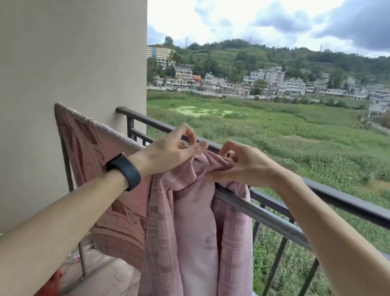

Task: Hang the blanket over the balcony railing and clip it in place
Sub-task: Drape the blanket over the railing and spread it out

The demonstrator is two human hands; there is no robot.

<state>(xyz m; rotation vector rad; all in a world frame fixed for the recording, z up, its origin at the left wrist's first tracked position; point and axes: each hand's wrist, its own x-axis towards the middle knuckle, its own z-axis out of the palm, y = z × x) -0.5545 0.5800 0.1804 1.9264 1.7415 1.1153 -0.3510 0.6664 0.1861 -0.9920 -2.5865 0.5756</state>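
Note:
A pink blanket point(196, 238) with a dotted check pattern hangs bunched over a grey metal bar point(267, 218) just inside the black balcony railing point(359, 205). My left hand point(172, 150), a dark band on its wrist, pinches the blanket's gathered top edge from the left. My right hand point(240, 163) grips the same bunched edge from the right, fingers curled into the fabric. Both hands sit close together above the bar. No clip can be made out.
A second pink patterned cloth point(99, 157) is draped over a drying rack on the left, against the beige wall point(58, 47). A red object point(51, 289) lies low by my left arm. Beyond the railing lie green fields and distant houses.

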